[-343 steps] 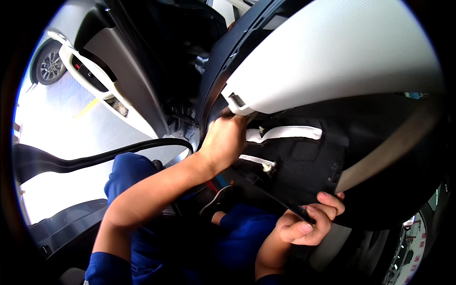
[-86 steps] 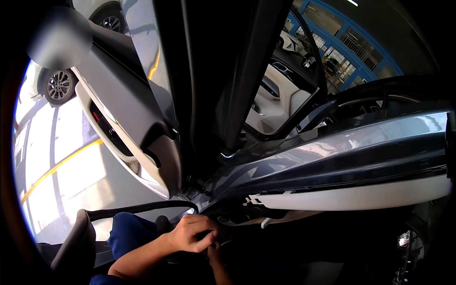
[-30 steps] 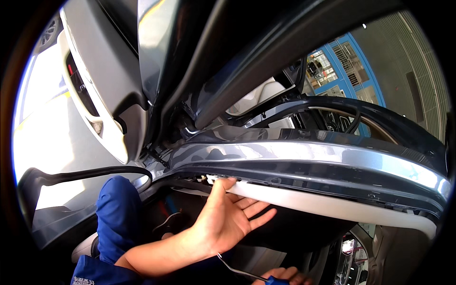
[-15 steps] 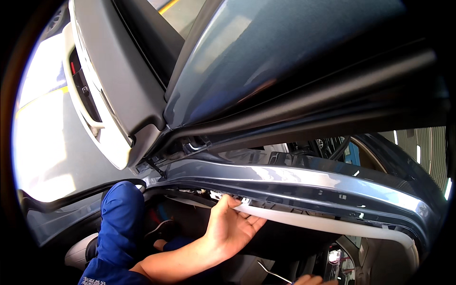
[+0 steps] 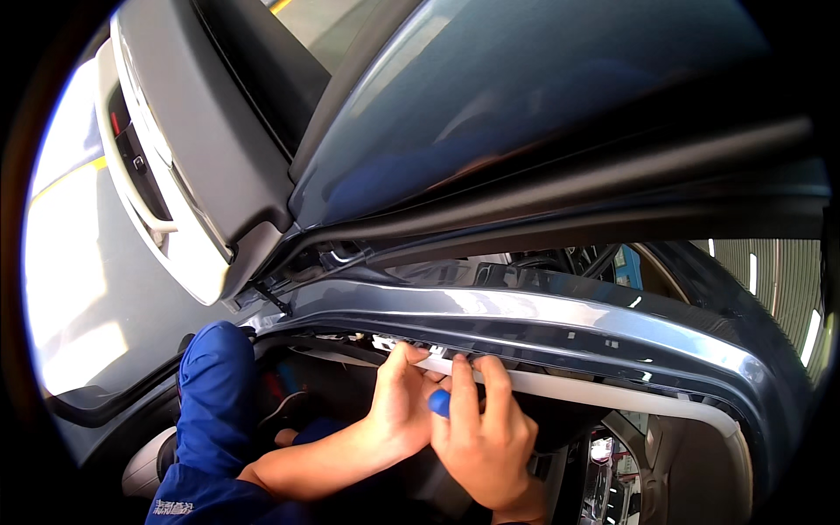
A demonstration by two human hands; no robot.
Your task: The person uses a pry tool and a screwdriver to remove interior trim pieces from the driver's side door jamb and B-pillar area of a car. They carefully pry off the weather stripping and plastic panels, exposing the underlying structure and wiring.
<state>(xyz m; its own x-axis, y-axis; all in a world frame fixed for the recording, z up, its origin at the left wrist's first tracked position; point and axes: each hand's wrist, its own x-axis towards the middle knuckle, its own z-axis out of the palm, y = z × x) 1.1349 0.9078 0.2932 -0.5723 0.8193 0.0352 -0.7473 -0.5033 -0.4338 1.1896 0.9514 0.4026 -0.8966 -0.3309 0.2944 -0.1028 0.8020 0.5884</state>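
Observation:
A long pale trim strip (image 5: pixel 604 391) runs along the inner edge of the grey car's door frame (image 5: pixel 525 304). My left hand (image 5: pixel 398 411) is closed on the strip's left part, thumb on top and fingers curled behind. Close beside it on the right, my right hand (image 5: pixel 486 429) is closed around a hook tool with a blue handle (image 5: pixel 439 402). Only the handle's rounded end shows; the metal shaft is hidden by the fingers. My right fingertips reach the strip's upper edge, by white clips (image 5: pixel 382 343) in the gap between strip and frame.
The open car door (image 5: pixel 210 131) stands at the upper left, with its window glass (image 5: pixel 507 96) above the frame. My blue-clad knee (image 5: pixel 214 367) is at the left. A sun visor (image 5: pixel 704 455) hangs at the lower right. Sunlit floor (image 5: pixel 79 289) shows beyond the door.
My right hand has come up from the lower edge with the hook tool to the strip, next to my left hand. My left hand keeps its hold. The whole view has shifted slightly.

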